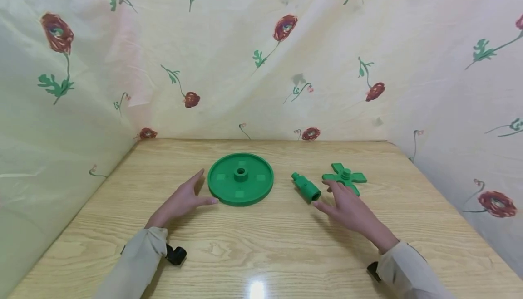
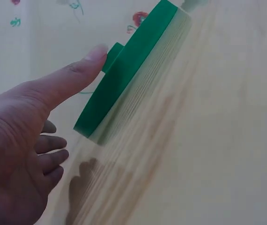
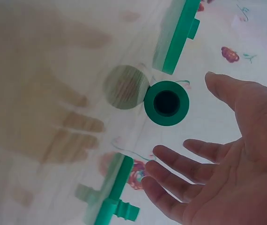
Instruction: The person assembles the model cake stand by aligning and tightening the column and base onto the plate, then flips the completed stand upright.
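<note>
A round green disc (image 1: 254, 190) with a raised rim and a hollow hub at its middle lies flat on the table. My left hand (image 1: 185, 200) is at its left edge, thumb and fingers spread apart, holding nothing. To the right, a green stepped cylinder (image 1: 305, 187) lies on its side, its wide hollow end (image 3: 166, 103) toward me. My right hand (image 1: 346, 206) hovers just right of it with fingers spread and relaxed. Behind that hand sits a green cross-shaped piece (image 1: 358, 177) with four flat arms and a ridged central stub; the fingers partly cover it.
The pale wooden table (image 1: 241, 253) has a bright glare spot near its front. A flower-patterned cloth (image 1: 229, 54) hangs behind it and along both sides. Each sleeve carries a black wrist mount, such as the left mount (image 1: 176, 255).
</note>
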`<control>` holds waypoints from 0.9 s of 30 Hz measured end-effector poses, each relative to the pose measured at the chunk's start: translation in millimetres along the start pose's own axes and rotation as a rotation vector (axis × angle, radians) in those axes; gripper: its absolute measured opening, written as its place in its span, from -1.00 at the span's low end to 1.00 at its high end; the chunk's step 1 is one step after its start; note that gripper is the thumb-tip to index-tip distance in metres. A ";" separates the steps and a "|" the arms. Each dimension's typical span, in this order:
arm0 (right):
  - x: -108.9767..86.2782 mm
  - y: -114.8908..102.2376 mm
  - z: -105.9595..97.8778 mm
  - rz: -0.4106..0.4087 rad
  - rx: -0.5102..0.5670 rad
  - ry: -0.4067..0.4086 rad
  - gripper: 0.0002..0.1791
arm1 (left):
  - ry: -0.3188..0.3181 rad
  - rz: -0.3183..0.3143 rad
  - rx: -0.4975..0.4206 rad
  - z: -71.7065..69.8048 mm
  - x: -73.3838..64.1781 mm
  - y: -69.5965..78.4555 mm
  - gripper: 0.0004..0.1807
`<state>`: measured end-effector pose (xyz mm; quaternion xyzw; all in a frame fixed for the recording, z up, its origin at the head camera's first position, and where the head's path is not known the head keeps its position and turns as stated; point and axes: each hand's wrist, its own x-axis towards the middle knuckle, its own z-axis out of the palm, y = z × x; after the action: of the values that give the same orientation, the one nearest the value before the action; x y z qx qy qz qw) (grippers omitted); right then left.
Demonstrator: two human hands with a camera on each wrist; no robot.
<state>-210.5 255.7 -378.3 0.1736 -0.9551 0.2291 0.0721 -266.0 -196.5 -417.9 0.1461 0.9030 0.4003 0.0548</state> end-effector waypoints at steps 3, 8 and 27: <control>3.1 1.9 0.5 -0.005 0.029 -0.004 -0.19 | -0.006 0.009 -0.001 0.5 4.9 -3.0 0.34; 7.0 4.0 1.5 -0.002 0.037 -0.021 -0.19 | -0.031 0.021 -0.009 0.2 10.8 -6.8 0.35; 22.1 1.7 9.3 0.072 0.083 -0.119 -0.20 | -0.066 0.052 -0.029 1.5 25.5 -10.7 0.36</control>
<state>-232.2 246.2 -382.4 0.1553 -0.9530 0.2603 -0.0005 -292.3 -194.5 -426.4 0.1821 0.8907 0.4094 0.0763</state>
